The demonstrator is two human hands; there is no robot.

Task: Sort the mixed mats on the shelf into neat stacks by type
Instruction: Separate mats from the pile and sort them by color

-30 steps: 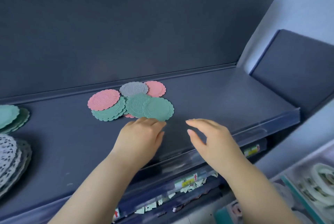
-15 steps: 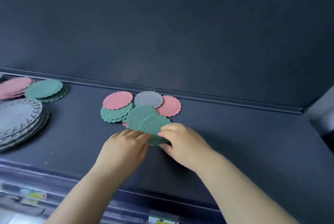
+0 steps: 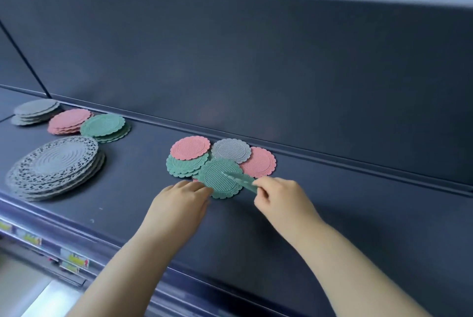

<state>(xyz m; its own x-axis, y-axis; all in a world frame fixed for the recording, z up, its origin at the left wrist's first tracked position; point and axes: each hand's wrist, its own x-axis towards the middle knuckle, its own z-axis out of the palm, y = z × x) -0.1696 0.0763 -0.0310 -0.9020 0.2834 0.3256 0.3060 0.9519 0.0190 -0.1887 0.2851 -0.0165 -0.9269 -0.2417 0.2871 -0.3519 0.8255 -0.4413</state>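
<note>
A green mat [image 3: 242, 181], in the mixed pile [image 3: 222, 160] at mid-frame, was pinched up by the right hand [image 3: 279, 199] while the left hand [image 3: 179, 204] rested flat-fingered against the pile, seemingly a picking step, next calling for its carrying to the upper-left green stack [image 3: 106, 126].

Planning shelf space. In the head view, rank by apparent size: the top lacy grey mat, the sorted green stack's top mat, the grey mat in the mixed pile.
1. Lacy grey mat: clearly largest.
2. Green stack's top mat and mixed-pile grey mat: look about alike; differing distance from the camera makes ranking unsure.
</note>
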